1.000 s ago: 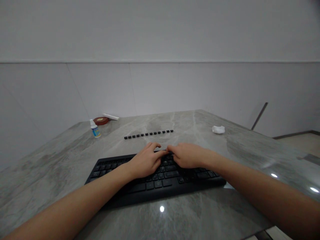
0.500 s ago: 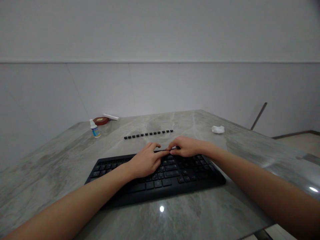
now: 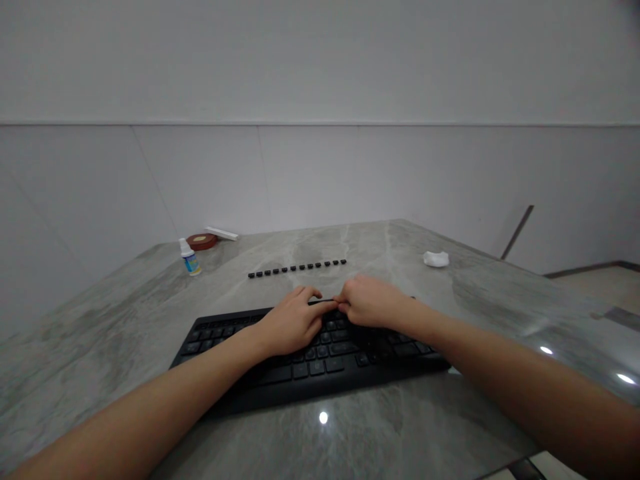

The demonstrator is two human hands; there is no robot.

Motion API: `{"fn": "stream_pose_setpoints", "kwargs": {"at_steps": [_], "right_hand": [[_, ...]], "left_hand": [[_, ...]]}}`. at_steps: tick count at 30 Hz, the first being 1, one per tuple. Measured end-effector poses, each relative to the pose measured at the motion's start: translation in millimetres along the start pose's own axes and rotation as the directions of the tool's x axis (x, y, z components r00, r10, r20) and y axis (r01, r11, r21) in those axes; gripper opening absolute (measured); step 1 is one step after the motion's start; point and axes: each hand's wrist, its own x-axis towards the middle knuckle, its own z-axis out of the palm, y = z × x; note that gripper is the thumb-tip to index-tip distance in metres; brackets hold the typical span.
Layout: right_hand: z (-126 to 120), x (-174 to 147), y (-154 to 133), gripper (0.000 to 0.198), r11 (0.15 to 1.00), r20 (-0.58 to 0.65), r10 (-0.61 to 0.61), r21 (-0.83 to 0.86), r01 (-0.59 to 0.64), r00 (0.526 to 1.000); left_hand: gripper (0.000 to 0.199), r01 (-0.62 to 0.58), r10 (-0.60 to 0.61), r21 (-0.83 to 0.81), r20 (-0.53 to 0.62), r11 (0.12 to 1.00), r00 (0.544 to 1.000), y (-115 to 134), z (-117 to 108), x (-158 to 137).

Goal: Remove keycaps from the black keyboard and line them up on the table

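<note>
A black keyboard (image 3: 313, 385) lies flat on the grey marbled table in front of me. Across its middle rests my left hand (image 3: 294, 321), fingers apart, with the index finger stretched to the keyboard's back edge. My right hand (image 3: 370, 301) is curled closed at the back row of keys, its fingertips meeting the tip of my left index finger. Whatever lies between the right fingertips is hidden. Beyond the keyboard, several small black keycaps (image 3: 301, 267) stand in a neat line on the table.
A small white-capped bottle with a blue label (image 3: 191, 261) stands at the back left. Near it are a round reddish-brown object (image 3: 201, 241) and a white strip (image 3: 222, 233). A crumpled white piece (image 3: 436, 259) lies at the right. A pale wall (image 3: 320, 173) rises behind the table.
My right hand has rolled over and its fingers have curled in more tightly at the same spot. My left hand, the keyboard and the keycap row have stayed put.
</note>
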Motion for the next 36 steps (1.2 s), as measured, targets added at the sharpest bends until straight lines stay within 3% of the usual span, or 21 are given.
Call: {"fn": "stream_pose_setpoints", "kwargs": {"at_steps": [5,10,24,27,29,32,36], "right_hand": [[7.6,-2.9,-9.1,0.03,0.993,-0.077,0.097,-0.053,-0.101,0.992],[8.2,-7.6,-21.6,0.027,0.984,-0.061,0.143,-0.094,-0.148,0.988],[14.1,-6.8,-23.7,0.026,0.986,-0.052,0.149,-0.062,-0.152,0.987],[10.3,-2.0,-9.8,0.026,0.996,-0.081,0.074,-0.052,-0.078,0.994],[4.6,3.1,3.9,0.026,0.998,-0.043,-0.055,-0.003,0.055,0.998],[-3.1,11.8,23.2,0.027,0.96,0.031,-0.255,0.129,0.249,0.966],[-3.4,22.0,37.6,0.028,0.899,0.056,-0.335,0.317,0.301,0.941]], "left_hand": [[0.043,-0.013,0.013,-0.015,0.004,1.0,1.0,0.8,-1.8,0.1],[0.044,-0.009,0.009,-0.01,0.011,1.0,1.0,2.1,-3.9,0.6],[0.044,-0.008,0.008,-0.022,0.008,1.0,1.0,2.6,-5.3,1.0],[0.044,-0.009,0.009,-0.021,0.007,1.0,1.0,2.1,-3.9,0.9],[0.044,-0.008,0.008,-0.018,0.008,1.0,1.0,1.5,-2.4,0.8],[0.044,-0.007,0.007,-0.005,0.014,1.0,1.0,0.2,-0.7,0.8],[0.045,-0.008,0.007,0.021,0.024,1.0,1.0,-0.2,-1.1,1.2]]}}
